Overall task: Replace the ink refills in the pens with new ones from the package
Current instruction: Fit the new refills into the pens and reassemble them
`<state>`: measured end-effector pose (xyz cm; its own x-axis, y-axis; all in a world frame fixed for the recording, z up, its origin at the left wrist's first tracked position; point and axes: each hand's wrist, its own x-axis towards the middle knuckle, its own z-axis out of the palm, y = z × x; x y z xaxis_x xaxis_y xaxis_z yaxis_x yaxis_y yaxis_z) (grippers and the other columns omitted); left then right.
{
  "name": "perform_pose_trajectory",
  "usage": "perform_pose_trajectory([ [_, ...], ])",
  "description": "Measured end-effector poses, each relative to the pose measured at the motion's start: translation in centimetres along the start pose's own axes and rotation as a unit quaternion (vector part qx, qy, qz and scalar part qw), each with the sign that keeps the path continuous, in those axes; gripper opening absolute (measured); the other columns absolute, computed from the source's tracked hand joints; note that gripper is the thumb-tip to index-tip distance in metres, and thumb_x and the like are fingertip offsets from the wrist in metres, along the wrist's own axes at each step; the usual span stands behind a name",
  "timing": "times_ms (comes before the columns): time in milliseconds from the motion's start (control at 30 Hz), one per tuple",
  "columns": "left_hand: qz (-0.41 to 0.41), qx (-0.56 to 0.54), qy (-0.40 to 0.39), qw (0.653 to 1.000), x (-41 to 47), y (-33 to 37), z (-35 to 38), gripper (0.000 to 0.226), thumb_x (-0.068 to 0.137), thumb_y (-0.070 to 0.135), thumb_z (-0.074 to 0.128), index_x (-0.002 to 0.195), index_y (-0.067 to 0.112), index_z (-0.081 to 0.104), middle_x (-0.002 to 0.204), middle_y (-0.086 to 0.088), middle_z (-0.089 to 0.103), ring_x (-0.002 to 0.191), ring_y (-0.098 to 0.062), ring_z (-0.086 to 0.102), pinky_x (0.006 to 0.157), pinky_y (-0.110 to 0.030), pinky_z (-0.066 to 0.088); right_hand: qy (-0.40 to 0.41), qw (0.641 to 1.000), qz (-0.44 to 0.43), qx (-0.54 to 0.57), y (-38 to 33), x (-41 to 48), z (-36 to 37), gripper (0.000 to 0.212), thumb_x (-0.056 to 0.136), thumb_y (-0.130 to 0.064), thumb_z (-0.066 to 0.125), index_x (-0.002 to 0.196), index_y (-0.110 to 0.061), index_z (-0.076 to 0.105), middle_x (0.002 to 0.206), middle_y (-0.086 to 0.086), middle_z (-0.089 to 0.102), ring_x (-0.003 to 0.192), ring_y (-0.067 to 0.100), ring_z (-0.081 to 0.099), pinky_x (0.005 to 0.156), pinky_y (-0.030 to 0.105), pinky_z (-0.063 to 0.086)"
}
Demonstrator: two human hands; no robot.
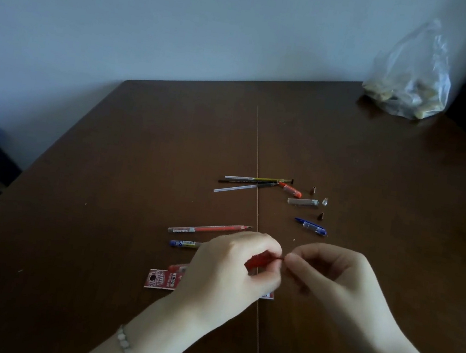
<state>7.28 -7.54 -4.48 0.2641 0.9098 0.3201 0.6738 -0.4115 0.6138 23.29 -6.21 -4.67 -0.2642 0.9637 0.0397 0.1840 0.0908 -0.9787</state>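
Left hand (231, 268) gripping red pen part (257, 261), right hand (329, 272) pinching its tip (fingers curled)

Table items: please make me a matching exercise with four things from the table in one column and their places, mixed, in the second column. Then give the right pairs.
Things:
1. plastic bag
2. blue pen cap
3. red package
4. red refill

Places:
A. partly under the left hand
B. far right corner of the table
C. just beyond the left hand, left of the table seam
D. beyond the right hand, right of the seam

Pairs: 1-B, 2-D, 3-A, 4-C
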Motion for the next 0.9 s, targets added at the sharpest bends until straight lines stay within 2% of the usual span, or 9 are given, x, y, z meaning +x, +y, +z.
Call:
perform_pose_trajectory([
  [133, -0.115, -0.191, -0.074, 0.972, 0.3, -0.6, -0.9, 0.014, 0.080, 0.005, 0.063, 0.070, 0.016, 0.064, 0.060, 0.007, 0.061, 0.051, -0.001, 0.056, 0.050, -0.011, 0.041, 0.008, 0.964, -0.199, -0.177, -0.2, -1.0, -0.9, 0.008, 0.078, -0.020, 0.062, 0.073, -0.018, 0.068, 0.067, -0.015, 0.063, 0.066, 0.002, 0.061, 0.058, 0.009, 0.044],
  [200, -0.206, -0.221, -0.076, 0.950, 0.2, -2.0, -2.2, 0.016, 0.081, 0.002, 0.060, 0.069, 0.012, 0.063, 0.055, 0.004, 0.061, 0.040, -0.002, 0.048, 0.044, -0.015, 0.039, 0.026, 0.940, -0.250, -0.229, -0.3, -1.1, -2.0, 0.013, 0.080, -0.021, 0.057, 0.078, -0.014, 0.068, 0.078, -0.013, 0.064, 0.075, -0.002, 0.060, 0.065, 0.006, 0.043],
  [333, -0.250, -0.092, -0.028, 0.964, -0.2, -4.0, -3.6, 0.009, 0.083, 0.015, 0.059, 0.079, 0.020, 0.066, 0.063, 0.008, 0.064, 0.047, -0.006, 0.055, 0.049, -0.016, 0.049, 0.085, 0.956, -0.109, -0.258, -0.1, 2.4, -4.2, 0.013, 0.078, -0.014, 0.066, 0.071, -0.025, 0.064, 0.071, -0.013, 0.064, 0.071, 0.004, 0.060, 0.061, 0.006, 0.042],
  [400, -0.234, -0.055, -0.006, 0.971, -0.1, -3.6, -3.5, 0.010, 0.084, 0.019, 0.059, 0.089, 0.024, 0.065, 0.079, 0.013, 0.065, 0.066, -0.004, 0.061, 0.056, -0.007, 0.048, 0.103, 0.955, -0.043, -0.274, 0.6, 6.0, -5.0, 0.013, 0.078, -0.013, 0.065, 0.070, -0.024, 0.063, 0.067, -0.010, 0.063, 0.064, 0.008, 0.058, 0.057, 0.008, 0.041],
  [500, -0.212, -0.025, 0.010, 0.977, 0.0, -3.2, -2.9, 0.025, 0.085, 0.014, 0.057, 0.106, 0.028, 0.061, 0.102, 0.015, 0.059, 0.094, -0.001, 0.057, 0.069, 0.000, 0.044, 0.120, 0.943, -0.016, -0.309, 0.6, 11.8, -5.2, 0.008, 0.078, -0.012, 0.060, 0.081, -0.015, 0.067, 0.081, 0.002, 0.066, 0.073, 0.012, 0.056, 0.065, 0.023, 0.041],
  [633, -0.211, 0.012, 0.039, 0.977, 0.1, -2.8, -2.5, 0.035, 0.085, 0.015, 0.059, 0.117, 0.029, 0.055, 0.120, 0.008, 0.056, 0.109, -0.009, 0.053, 0.090, -0.020, 0.047, 0.052, 0.931, 0.026, -0.359, 1.8, 17.6, -3.9, 0.021, 0.078, -0.006, 0.057, 0.095, -0.008, 0.068, 0.105, 0.009, 0.067, 0.086, 0.017, 0.057, 0.069, 0.027, 0.044],
  [700, -0.220, 0.022, 0.045, 0.974, 0.0, -2.6, -2.5, 0.036, 0.083, 0.018, 0.060, 0.117, 0.029, 0.055, 0.121, 0.008, 0.057, 0.109, -0.010, 0.053, 0.091, -0.023, 0.047, 0.015, 0.921, 0.061, -0.384, 2.8, 18.9, -3.4, 0.023, 0.078, -0.004, 0.058, 0.098, -0.008, 0.068, 0.114, 0.010, 0.064, 0.096, 0.021, 0.060, 0.070, 0.028, 0.046],
  [767, -0.217, 0.018, 0.056, 0.974, -0.2, -2.6, -2.5, 0.031, 0.082, 0.018, 0.062, 0.111, 0.027, 0.059, 0.113, 0.008, 0.062, 0.101, -0.007, 0.057, 0.082, -0.016, 0.047, 0.006, 0.919, 0.065, -0.390, 3.2, 19.1, -3.6, 0.026, 0.078, -0.004, 0.058, 0.102, -0.009, 0.067, 0.118, 0.010, 0.063, 0.101, 0.022, 0.059, 0.073, 0.028, 0.047],
  [900, -0.215, -0.006, 0.074, 0.974, -0.5, -3.1, -2.5, 0.023, 0.080, 0.017, 0.065, 0.101, 0.026, 0.063, 0.101, 0.008, 0.066, 0.089, -0.004, 0.060, 0.073, -0.012, 0.049, 0.046, 0.932, 0.032, -0.359, 3.3, 17.4, -5.4, 0.023, 0.082, -0.014, 0.058, 0.103, -0.010, 0.067, 0.110, 0.008, 0.067, 0.095, 0.019, 0.059, 0.077, 0.028, 0.045],
])
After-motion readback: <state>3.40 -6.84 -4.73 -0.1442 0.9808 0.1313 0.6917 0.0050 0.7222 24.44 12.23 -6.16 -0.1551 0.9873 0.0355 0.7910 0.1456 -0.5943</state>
